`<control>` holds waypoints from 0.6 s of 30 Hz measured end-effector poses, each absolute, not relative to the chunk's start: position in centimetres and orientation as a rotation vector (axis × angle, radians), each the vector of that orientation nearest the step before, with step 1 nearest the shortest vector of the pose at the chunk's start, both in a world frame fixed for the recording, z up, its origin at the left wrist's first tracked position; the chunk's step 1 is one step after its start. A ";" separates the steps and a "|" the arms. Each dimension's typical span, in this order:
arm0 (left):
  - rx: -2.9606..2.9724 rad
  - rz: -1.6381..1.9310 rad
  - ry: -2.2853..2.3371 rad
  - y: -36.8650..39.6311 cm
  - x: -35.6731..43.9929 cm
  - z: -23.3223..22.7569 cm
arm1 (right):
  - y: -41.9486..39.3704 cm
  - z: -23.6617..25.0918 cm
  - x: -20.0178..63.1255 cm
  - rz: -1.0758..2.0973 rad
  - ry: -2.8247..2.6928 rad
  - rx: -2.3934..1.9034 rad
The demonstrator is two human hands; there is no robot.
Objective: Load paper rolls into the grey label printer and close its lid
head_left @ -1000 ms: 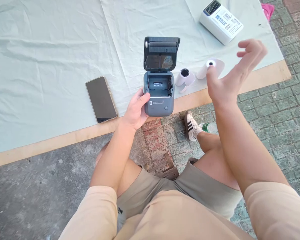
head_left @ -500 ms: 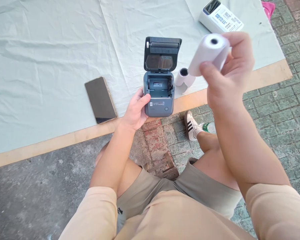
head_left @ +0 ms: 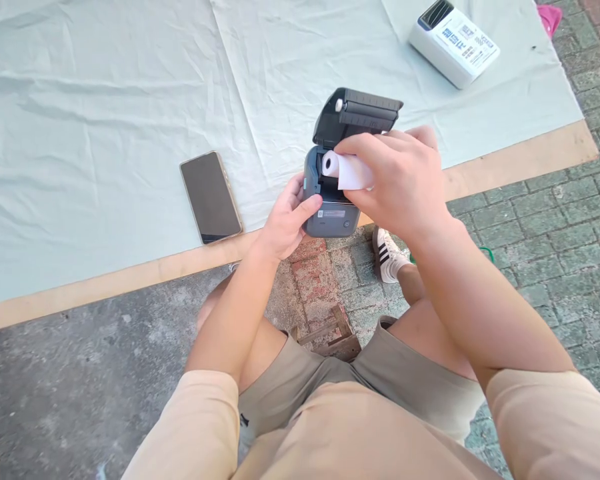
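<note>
The left hand [head_left: 286,223] is gripping the lower left side of a small grey printer [head_left: 330,215], thumb pressing on its front face and fingers wrapping behind, and is steadying it at the near edge of the bench [head_left: 520,160]. The printer's dark lid [head_left: 359,115] is standing open, tilting back. The right hand [head_left: 397,179] is closing around a white paper roll [head_left: 344,169], fingers over the top and thumb beneath, and is holding it across the open compartment of the printer, with the roll's hollow end facing left; whether the roll is already sitting down in the compartment cannot be told, since the fingers are covering most of it. A dark phone [head_left: 211,197] is lying screen up on the pale cloth [head_left: 105,120] to the left of the printer, well apart from it. A white box [head_left: 454,43] with printed labels is resting far back on the right of the cloth. Below the bench edge, a white striped shoe [head_left: 387,253] is showing on the brick paving
</note>
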State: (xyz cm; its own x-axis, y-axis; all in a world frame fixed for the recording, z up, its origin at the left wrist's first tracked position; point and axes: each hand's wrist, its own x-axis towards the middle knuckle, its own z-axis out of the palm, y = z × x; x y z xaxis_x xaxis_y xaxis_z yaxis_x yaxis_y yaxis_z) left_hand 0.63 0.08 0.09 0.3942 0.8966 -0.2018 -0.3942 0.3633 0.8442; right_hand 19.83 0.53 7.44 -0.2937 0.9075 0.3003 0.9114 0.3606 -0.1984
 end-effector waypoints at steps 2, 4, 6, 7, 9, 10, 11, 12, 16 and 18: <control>0.819 0.934 0.757 0.1 0.7 0.0 | 0.6 6.9 19.8 0.002 -2.286 -1.612; 0.821 0.921 0.780 0.0 0.7 0.1 | 0.7 6.3 19.7 0.007 -2.295 -1.591; 0.807 0.917 0.794 0.0 0.7 0.2 | 0.9 5.7 19.7 -0.041 -2.269 -1.538; 0.797 0.926 0.795 0.0 0.7 0.3 | 0.9 5.4 19.8 -0.077 -2.251 -1.496; 0.774 0.969 0.789 0.1 0.7 0.3 | 0.9 5.1 19.9 -0.120 -2.232 -1.389; 0.762 0.990 0.785 0.2 0.7 0.3 | 0.8 4.9 19.9 -0.118 -2.234 -1.324; 0.751 1.006 0.782 0.2 0.7 0.2 | 0.7 4.8 19.9 -0.096 -2.242 -1.262; 0.745 1.016 0.777 0.3 0.6 0.2 | 0.6 4.6 19.8 -0.061 -2.252 -1.211; 0.746 1.035 0.777 0.5 0.5 0.1 | 0.2 3.8 19.6 0.089 -2.250 -1.156; 0.742 1.027 0.787 0.5 0.5 0.1 | 0.2 3.6 19.8 0.150 -2.231 -1.145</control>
